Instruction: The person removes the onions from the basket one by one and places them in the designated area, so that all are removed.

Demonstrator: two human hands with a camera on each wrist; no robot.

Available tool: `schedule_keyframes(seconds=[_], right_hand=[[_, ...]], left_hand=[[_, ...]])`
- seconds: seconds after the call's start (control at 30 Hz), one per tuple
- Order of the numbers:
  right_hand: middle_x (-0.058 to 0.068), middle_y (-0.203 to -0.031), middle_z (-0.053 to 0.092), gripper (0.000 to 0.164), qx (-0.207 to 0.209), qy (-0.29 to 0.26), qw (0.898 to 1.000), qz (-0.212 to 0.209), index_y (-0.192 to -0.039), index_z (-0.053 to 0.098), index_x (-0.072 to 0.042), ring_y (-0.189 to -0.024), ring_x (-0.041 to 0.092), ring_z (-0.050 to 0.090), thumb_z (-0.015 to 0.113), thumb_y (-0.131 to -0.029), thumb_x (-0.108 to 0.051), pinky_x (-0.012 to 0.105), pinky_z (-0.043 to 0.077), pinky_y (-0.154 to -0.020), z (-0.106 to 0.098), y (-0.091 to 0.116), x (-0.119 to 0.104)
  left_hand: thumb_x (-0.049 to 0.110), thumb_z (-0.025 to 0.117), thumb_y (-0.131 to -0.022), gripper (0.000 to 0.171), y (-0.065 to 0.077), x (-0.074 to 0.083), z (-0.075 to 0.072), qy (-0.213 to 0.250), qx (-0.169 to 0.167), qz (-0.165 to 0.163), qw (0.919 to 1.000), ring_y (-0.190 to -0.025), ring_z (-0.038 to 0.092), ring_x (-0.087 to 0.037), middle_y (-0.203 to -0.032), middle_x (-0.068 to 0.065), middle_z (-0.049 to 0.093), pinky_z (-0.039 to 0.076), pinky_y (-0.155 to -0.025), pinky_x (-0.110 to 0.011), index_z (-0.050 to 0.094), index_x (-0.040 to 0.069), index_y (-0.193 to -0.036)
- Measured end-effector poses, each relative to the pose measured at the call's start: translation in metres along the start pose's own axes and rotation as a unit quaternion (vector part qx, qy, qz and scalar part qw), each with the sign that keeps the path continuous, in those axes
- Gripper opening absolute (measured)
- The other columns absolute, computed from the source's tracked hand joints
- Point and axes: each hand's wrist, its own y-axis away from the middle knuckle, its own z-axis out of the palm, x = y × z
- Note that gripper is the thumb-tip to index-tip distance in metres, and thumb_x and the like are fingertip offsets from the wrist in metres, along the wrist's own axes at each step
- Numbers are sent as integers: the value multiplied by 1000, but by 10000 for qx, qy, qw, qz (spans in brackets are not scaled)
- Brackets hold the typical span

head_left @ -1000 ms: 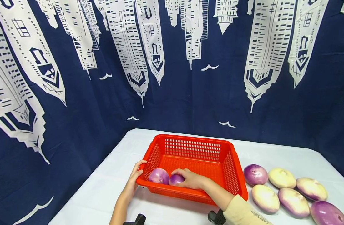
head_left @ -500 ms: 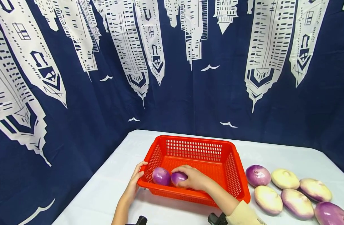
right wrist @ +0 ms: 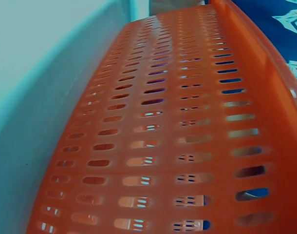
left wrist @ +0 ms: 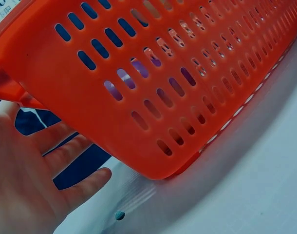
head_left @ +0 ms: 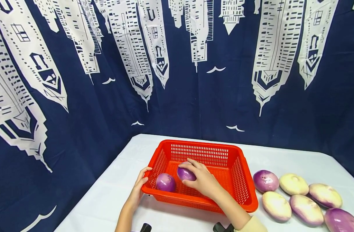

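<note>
A red plastic basket with slotted walls stands on the table. My left hand holds its left rim near the front corner, fingertips at the lip. In the left wrist view, the left hand's lower fingers extend beside the basket's end wall. Inside the basket, my right hand grips a glossy purple onion-like vegetable, raised a little. A second purple onion-like vegetable lies in the front left corner. In the right wrist view the basket wall fills most of the picture; the right hand shows only in scraps through the slots.
Several purple and cream onion-like vegetables lie in two rows right of the basket. A white cloth covers the table. Behind hangs a navy curtain with white buildings printed on it.
The right hand has lifted the vegetable it holds up and away from the basket's front wall. The left hand stays at the left rim.
</note>
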Motion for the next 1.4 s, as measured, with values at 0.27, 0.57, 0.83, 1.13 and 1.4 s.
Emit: schedule_keyframes(seconds=[0.27, 0.57, 0.83, 1.13, 1.4], right_hand=[[3, -137, 43, 47, 575, 164, 9981, 132, -118, 55, -34, -120, 31, 43, 71, -74, -29, 53, 48, -76, -15, 7, 3], [8, -135, 45, 50, 1089, 206, 9938, 117, -120, 55, -34, -113, 34, 48, 72, -73, -30, 49, 49, -75, -27, 22, 16], [5, -137, 43, 51, 1202, -404, 9912, 374, -122, 53, -35, -119, 36, 43, 72, -74, -30, 46, 51, -76, -34, 34, 13], [1, -138, 41, 52, 1847, -298, 9813, 445, -123, 52, -37, -118, 29, 42, 71, -75, -27, 52, 49, -76, -44, 53, 5], [4, -139, 41, 53, 2548, -189, 9654, 515, -121, 55, -30, -117, 31, 41, 73, -73, -17, 60, 44, -78, -60, 74, 5]], left_hand=[[22, 34, -88, 43, -1, 0, -2, 0, 1, 25, 10000, -108, 45, -14, -126, -9, 35, 33, -92, -36, 33, 8, -128], [22, 34, -88, 43, 0, -3, -3, 21, -26, 28, 10000, -107, 46, -14, -125, -9, 36, 34, -92, -36, 32, 7, -128], [22, 33, -87, 44, 2, -5, -3, 13, -8, -17, 10000, -109, 44, -15, -127, -11, 34, 33, -93, -36, 32, 7, -128], [22, 34, -88, 43, 1, -4, -2, 60, 8, 15, 10000, -108, 45, -16, -126, -10, 35, 33, -93, -37, 32, 8, -128], [21, 34, -87, 42, -1, -2, -2, 38, 11, 74, 10000, -109, 44, -16, -127, -10, 35, 32, -93, -37, 34, 8, -127]])
